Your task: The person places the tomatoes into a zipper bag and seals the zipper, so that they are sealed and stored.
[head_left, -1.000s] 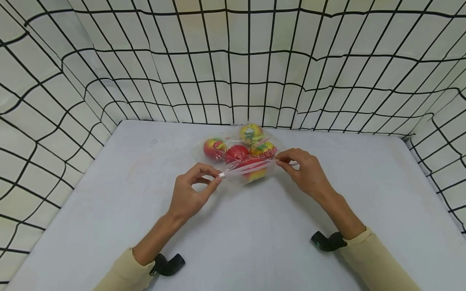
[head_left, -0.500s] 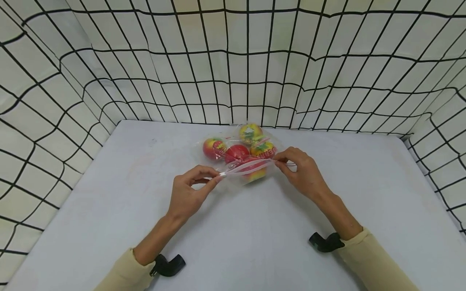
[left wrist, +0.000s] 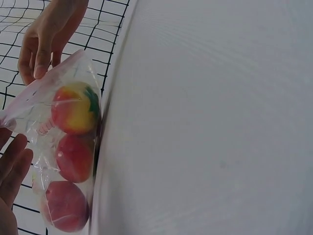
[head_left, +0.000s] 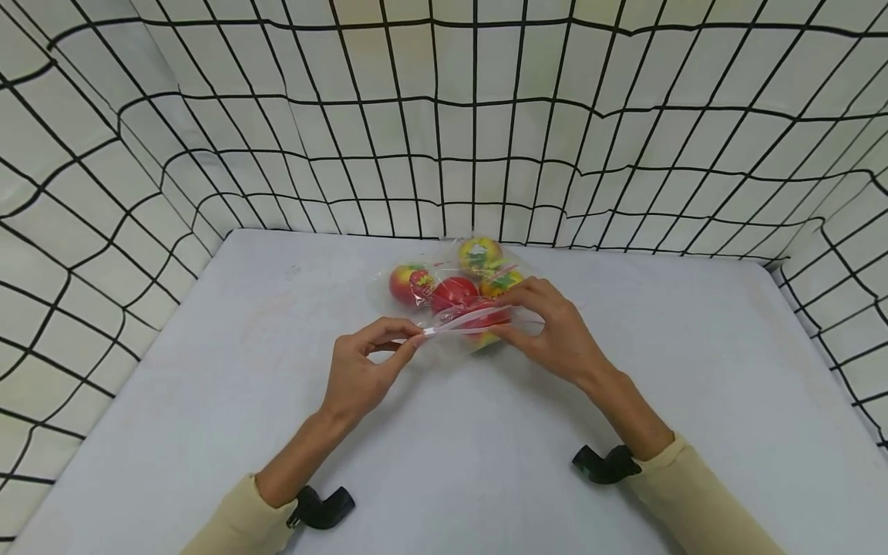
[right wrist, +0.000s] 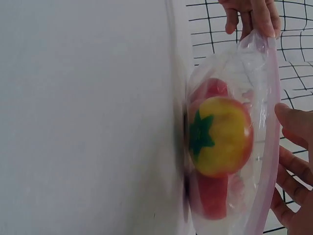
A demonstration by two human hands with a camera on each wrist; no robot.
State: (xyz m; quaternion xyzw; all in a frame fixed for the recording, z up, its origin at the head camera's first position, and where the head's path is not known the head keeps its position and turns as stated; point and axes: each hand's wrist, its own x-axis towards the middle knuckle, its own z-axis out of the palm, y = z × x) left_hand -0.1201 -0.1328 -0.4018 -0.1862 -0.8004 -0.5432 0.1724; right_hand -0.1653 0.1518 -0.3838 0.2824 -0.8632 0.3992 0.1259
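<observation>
A clear zip bag (head_left: pixel 444 351) holds several round red-and-yellow tomatoes; one tomato (right wrist: pixel 222 139) shows a green star-shaped top. At the left end of the bag's mouth, thumb and fingertips of my left hand (head_left: pixel 364 366) pinch the white slider (head_left: pixel 428 331). My right hand (head_left: pixel 555 331) holds the mouth farther right, fingers at its far strip and thumb at its near one. The two strips stand apart between my hands. In the right wrist view the pinkish zip strip (right wrist: pixel 273 117) runs past the right hand's fingertips. The bag's right corner is partly hidden behind the right hand.
The bag lies toward the back of a white-covered table (head_left: pixel 444 462). Behind it and at both sides rises a white wall with black netting (head_left: pixel 475 131). Black curved pieces (head_left: pixel 324 507) sit at both wrists, by the beige sleeves.
My right hand has moved left along the bag's mouth, from its right end toward the middle, and its thumb and fingers are farther apart. The left hand has stayed at the slider.
</observation>
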